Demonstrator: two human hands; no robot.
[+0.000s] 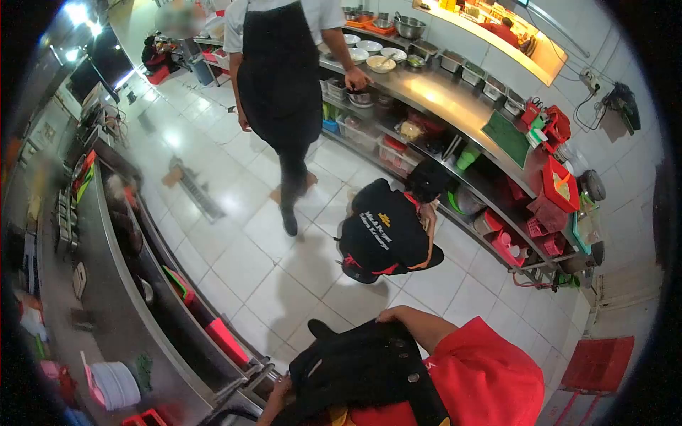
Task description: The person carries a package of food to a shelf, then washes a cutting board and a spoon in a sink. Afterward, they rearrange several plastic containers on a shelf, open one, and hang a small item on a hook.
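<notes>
A glossy white tiled floor [234,234] runs between long stainless steel counters [455,99], where one co-worker in a black apron [278,71] stands and another crouches at the far shelves. Nearest the camera, a soft black garment [362,369] with round buttons is gripped by the right hand [391,314] at its top edge and the left hand [278,397] at its lower left edge.

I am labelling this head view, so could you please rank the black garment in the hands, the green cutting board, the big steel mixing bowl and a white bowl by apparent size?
1. black garment, nearest the camera, so enlarged
2. green cutting board
3. steel mixing bowl
4. white bowl

The two bowls look close in size; that order is unsure.
</notes>
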